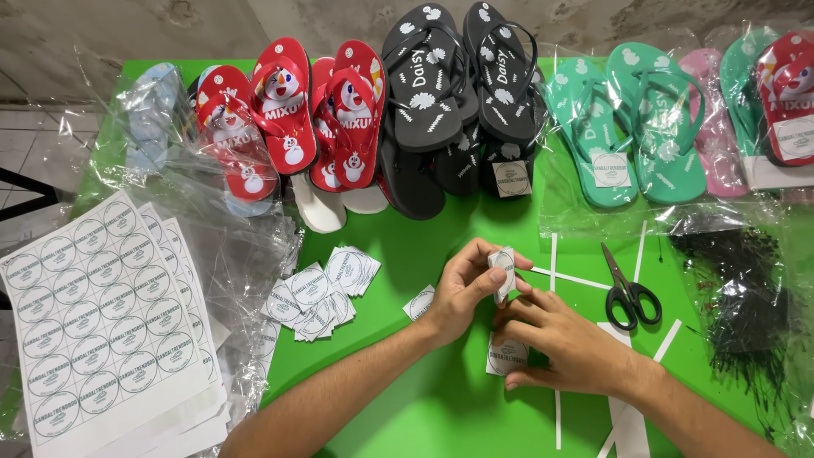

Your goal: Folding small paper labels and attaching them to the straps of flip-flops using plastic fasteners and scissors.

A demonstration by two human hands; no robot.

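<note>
Green table (441, 407) fills the view, with a grey wall behind it. Both hands meet near its middle. The left hand (462, 293) pinches a small white sticker (504, 270) between thumb and fingers, and the right hand (564, 339) touches the same sticker with its fingertips, the fingers bent close together. Another sticker square (506, 356) lies under the right hand. Just right of the sticker lie black scissors (629, 293). To its left is a pile of cut stickers (322, 293), and further left the sticker sheets (97, 309). Behind it stand flip-flops (458, 85) in a row.
</note>
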